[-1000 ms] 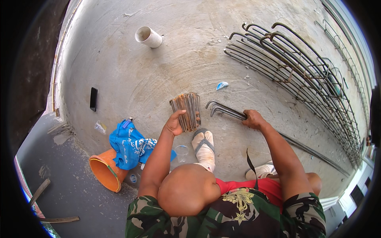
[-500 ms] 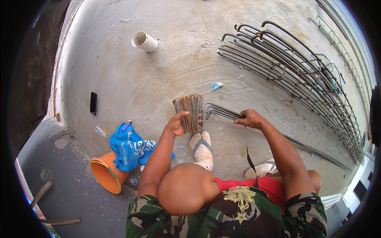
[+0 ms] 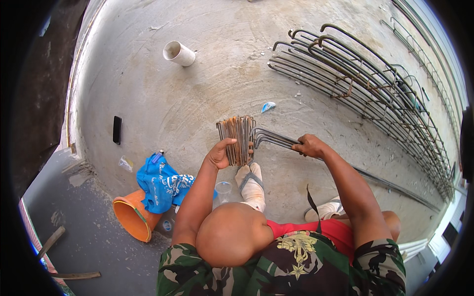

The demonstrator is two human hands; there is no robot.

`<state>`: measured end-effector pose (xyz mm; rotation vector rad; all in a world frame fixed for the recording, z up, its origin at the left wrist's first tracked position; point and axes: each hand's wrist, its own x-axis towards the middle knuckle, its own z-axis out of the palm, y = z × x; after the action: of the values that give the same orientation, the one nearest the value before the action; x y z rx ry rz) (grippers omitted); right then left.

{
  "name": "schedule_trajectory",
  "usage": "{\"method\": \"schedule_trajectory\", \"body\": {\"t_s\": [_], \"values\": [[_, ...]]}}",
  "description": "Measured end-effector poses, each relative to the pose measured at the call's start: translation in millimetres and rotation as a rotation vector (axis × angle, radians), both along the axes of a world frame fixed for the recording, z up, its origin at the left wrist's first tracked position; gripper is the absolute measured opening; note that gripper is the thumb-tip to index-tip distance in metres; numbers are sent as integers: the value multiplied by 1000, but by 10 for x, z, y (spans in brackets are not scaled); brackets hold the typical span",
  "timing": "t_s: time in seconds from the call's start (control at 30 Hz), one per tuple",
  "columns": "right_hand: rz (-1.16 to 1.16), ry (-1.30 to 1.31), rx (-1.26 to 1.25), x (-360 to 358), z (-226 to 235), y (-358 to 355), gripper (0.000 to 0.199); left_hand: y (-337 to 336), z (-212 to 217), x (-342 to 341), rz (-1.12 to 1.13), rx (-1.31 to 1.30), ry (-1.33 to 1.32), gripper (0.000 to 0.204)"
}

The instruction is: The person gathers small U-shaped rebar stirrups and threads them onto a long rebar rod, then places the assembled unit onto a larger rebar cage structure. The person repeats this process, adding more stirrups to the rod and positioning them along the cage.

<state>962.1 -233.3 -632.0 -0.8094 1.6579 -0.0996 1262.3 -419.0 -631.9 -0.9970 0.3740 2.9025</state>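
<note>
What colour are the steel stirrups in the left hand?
The steel stirrups are dark grey-brown with rusty orange patches, best seen in the head view.

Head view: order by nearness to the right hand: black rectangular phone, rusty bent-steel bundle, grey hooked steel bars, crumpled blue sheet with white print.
From the right hand:
1. Grey hooked steel bars: in its grip.
2. Rusty bent-steel bundle: left, in the left hand.
3. Crumpled blue sheet with white print: farther left.
4. Black rectangular phone: leftmost.
</note>
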Motion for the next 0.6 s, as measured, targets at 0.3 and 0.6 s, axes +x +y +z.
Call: {"method": "schedule_trajectory", "body": {"t_s": [0.3,0.6], "values": [[15,22,-53,23,-23,68,45,21,132,-129,-137,-74,-9,55],[50,25,-1,53,53,51,46,70,59,-52,-158,-64,-84,51]]}}
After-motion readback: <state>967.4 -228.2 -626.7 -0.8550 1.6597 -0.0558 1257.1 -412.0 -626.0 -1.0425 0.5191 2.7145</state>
